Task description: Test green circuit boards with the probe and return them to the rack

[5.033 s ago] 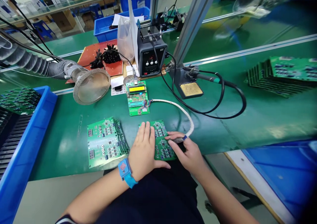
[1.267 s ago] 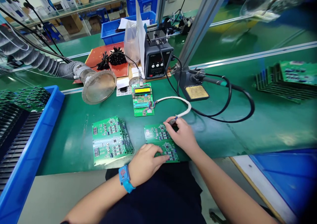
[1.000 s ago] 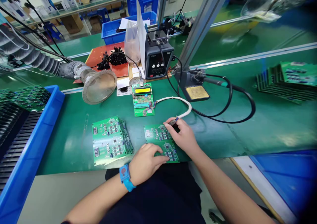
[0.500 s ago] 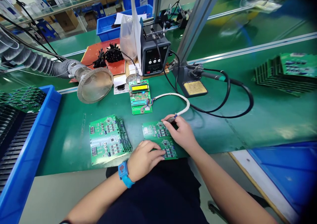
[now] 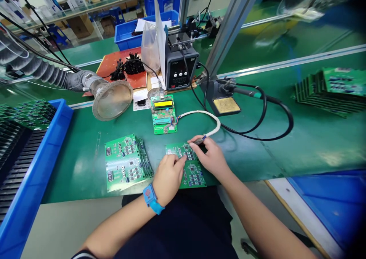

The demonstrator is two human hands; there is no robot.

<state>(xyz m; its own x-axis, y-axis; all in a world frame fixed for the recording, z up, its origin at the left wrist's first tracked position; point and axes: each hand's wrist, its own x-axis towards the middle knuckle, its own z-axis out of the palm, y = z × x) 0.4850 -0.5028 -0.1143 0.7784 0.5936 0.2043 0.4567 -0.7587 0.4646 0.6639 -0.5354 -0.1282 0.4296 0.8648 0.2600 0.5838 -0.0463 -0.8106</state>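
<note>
My right hand (image 5: 213, 156) pinches a small dark probe connector (image 5: 199, 140) at the end of a white-sleeved cable (image 5: 215, 126). Its tip meets the upper right part of a green circuit board (image 5: 194, 179) lying flat near the bench edge. My left hand (image 5: 168, 175), with a blue strap on its wrist, covers the board's left side. Its fingers are bent and close together, the tips pressing on the upper half; its underside is hidden. The cable runs to a green programmer board (image 5: 165, 128) with a lit yellow display and a socket.
Left of my hands is a stack of circuit boards (image 5: 122, 163). A blue bin (image 5: 54, 137) flanks it. Behind stand a fume hose nozzle (image 5: 113, 100), a soldering station (image 5: 181, 68) and an iron stand (image 5: 225, 105). More boards (image 5: 328, 93) lean together at right.
My left hand has shifted up from the board's lower half to its upper half, fingers drawn closer together. The right hand keeps the connector at the board's upper right; the view has shifted slightly.
</note>
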